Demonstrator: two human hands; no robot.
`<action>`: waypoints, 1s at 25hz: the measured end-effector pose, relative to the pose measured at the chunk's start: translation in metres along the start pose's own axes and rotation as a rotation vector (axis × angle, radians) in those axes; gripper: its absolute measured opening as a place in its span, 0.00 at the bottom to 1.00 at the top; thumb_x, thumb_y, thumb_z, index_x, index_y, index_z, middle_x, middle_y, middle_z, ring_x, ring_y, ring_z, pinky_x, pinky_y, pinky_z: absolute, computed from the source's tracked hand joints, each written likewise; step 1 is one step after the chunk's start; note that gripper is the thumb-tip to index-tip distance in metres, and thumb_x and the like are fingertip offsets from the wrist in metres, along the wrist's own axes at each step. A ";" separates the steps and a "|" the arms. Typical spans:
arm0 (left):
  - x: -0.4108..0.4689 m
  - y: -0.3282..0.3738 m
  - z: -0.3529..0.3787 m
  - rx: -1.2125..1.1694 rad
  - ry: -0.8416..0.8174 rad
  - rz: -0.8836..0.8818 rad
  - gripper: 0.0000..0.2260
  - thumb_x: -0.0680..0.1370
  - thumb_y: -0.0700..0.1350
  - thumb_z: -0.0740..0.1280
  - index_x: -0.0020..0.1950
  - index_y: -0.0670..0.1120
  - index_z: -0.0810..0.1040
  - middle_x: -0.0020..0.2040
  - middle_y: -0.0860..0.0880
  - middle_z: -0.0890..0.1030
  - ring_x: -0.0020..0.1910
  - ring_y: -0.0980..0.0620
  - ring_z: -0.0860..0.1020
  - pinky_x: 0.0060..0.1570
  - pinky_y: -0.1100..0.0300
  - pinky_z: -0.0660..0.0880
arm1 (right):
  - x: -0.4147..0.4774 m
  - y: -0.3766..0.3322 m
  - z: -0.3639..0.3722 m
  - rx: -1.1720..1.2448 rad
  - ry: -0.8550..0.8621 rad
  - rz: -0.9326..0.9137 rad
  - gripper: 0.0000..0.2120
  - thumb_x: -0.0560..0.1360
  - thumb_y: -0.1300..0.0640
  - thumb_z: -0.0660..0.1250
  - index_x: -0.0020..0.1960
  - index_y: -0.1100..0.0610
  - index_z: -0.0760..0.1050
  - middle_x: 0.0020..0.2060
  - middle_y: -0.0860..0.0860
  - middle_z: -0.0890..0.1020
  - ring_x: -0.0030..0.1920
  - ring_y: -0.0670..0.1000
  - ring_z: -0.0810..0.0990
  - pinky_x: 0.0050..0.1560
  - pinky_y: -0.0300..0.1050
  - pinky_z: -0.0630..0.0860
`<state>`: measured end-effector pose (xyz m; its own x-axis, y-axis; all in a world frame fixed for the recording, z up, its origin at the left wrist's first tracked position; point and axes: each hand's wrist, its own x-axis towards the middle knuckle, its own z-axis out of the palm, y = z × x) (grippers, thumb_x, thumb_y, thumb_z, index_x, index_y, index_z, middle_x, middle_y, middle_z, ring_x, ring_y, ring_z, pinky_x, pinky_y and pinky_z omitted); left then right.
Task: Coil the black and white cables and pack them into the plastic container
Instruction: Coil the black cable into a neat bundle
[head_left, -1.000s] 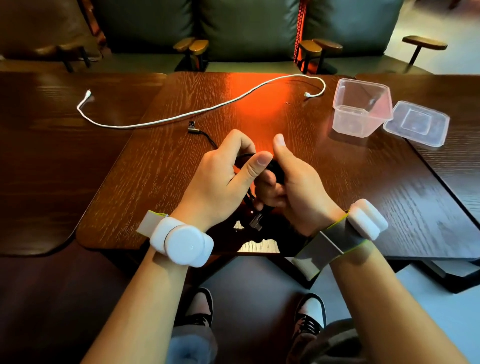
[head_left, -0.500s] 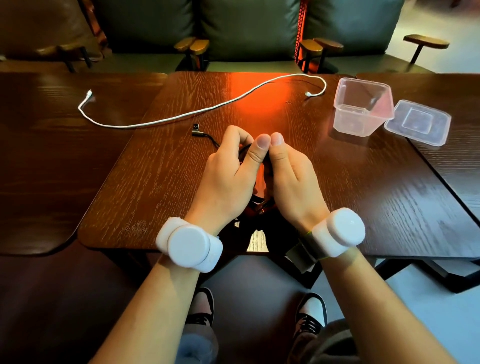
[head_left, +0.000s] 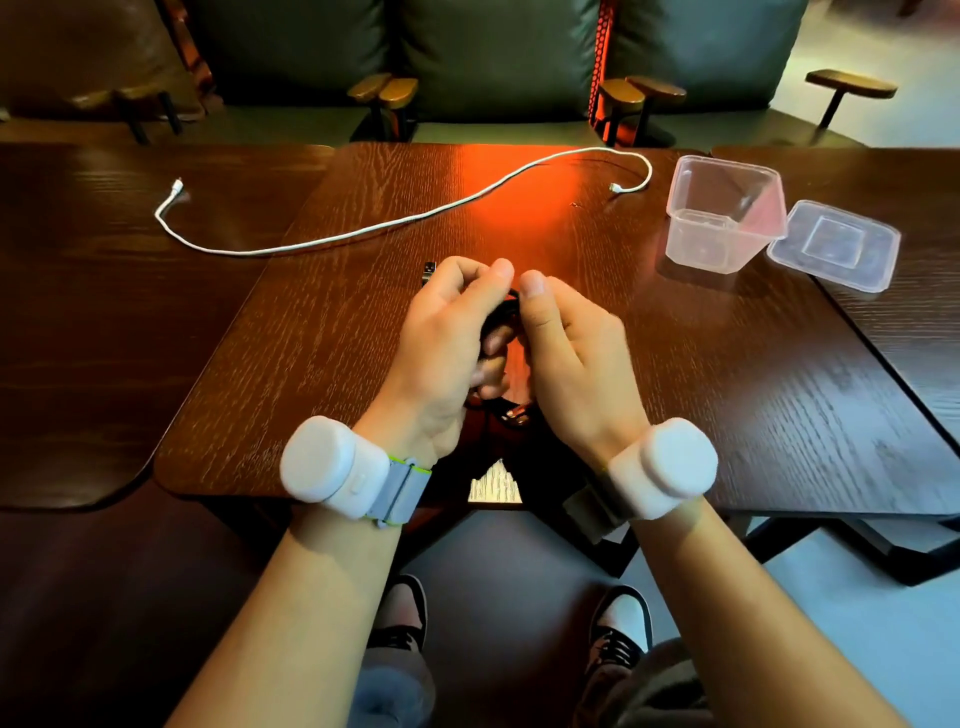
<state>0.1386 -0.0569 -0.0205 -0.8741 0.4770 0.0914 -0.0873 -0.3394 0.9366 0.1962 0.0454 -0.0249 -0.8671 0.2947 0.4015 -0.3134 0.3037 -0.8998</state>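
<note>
Seen from the head camera, both hands have slid forward over the surface (head_left: 727, 395) in the last second. The loose tail of the black cable (head_left: 501, 312) has shrunk, and only its plug (head_left: 429, 269) pokes out past the knuckles. The left hand (head_left: 447, 343) grips the dark loops and the right hand (head_left: 571, 353) pinches them from the other side, thumbs nearly meeting. The black coil looks almost wound. The white cable (head_left: 395, 223) lies uncoiled further back. The container (head_left: 722, 218) stands open at the right, well apart.
</note>
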 end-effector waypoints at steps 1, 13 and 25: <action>0.001 0.000 -0.003 0.028 0.032 0.016 0.10 0.80 0.49 0.65 0.40 0.50 0.69 0.24 0.50 0.66 0.16 0.57 0.60 0.21 0.69 0.60 | 0.000 -0.002 0.003 0.194 -0.046 0.115 0.20 0.84 0.51 0.54 0.41 0.61 0.74 0.28 0.49 0.81 0.27 0.46 0.81 0.28 0.42 0.77; 0.004 0.002 -0.022 0.439 0.063 0.287 0.05 0.80 0.51 0.61 0.46 0.53 0.73 0.30 0.44 0.77 0.20 0.42 0.73 0.20 0.59 0.69 | -0.002 -0.008 0.007 0.879 -0.282 0.520 0.18 0.83 0.48 0.54 0.39 0.57 0.68 0.23 0.47 0.63 0.23 0.46 0.63 0.32 0.41 0.72; -0.001 0.002 -0.015 0.483 -0.085 0.334 0.07 0.75 0.44 0.58 0.41 0.53 0.75 0.32 0.59 0.75 0.27 0.61 0.72 0.26 0.70 0.68 | 0.001 -0.013 -0.011 0.777 -0.585 0.681 0.26 0.81 0.46 0.54 0.26 0.55 0.65 0.16 0.49 0.61 0.18 0.48 0.57 0.32 0.46 0.66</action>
<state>0.1319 -0.0701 -0.0241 -0.7740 0.4775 0.4158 0.4309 -0.0840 0.8985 0.2032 0.0519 -0.0110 -0.9279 -0.3378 -0.1576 0.3053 -0.4463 -0.8412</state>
